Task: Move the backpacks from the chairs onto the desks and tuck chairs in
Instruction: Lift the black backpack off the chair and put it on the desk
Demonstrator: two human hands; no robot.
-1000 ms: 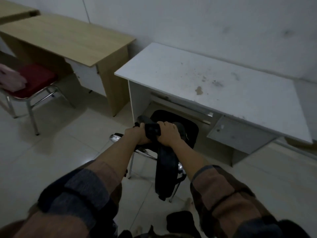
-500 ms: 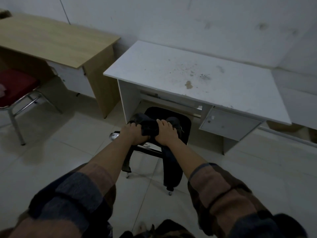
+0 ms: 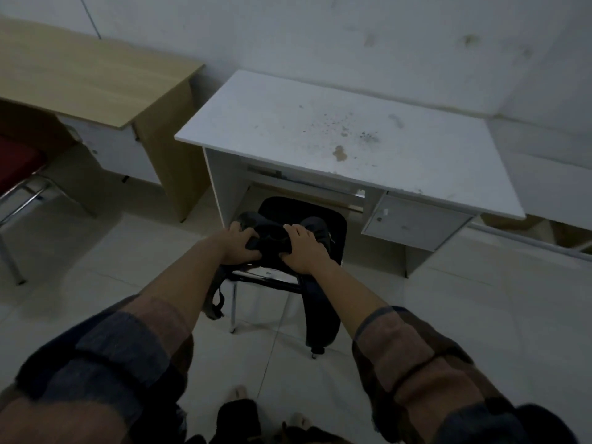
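A black chair [image 3: 299, 209] stands at the white desk [image 3: 320, 123], its seat partly under the desktop. A black backpack [image 3: 320, 315] is draped over the chair's backrest, with its body and straps hanging down toward the floor behind. My left hand [image 3: 238, 246] and my right hand [image 3: 302, 251] are side by side, both closed on the top of the backpack where it lies over the backrest. The backrest itself is hidden under the bag. The white desktop is bare apart from stains.
The white desk has a small cupboard [image 3: 413, 222] under its right side, beside the chair opening. A wooden desk [image 3: 80, 78] stands to the left, with a red chair [image 3: 16, 161] on metal legs pulled out in front of it. Pale tiled floor surrounds me.
My hands and the chair's top have moved forward toward the white desk, and the seat sits a little deeper under it. Both hands keep the same hold.
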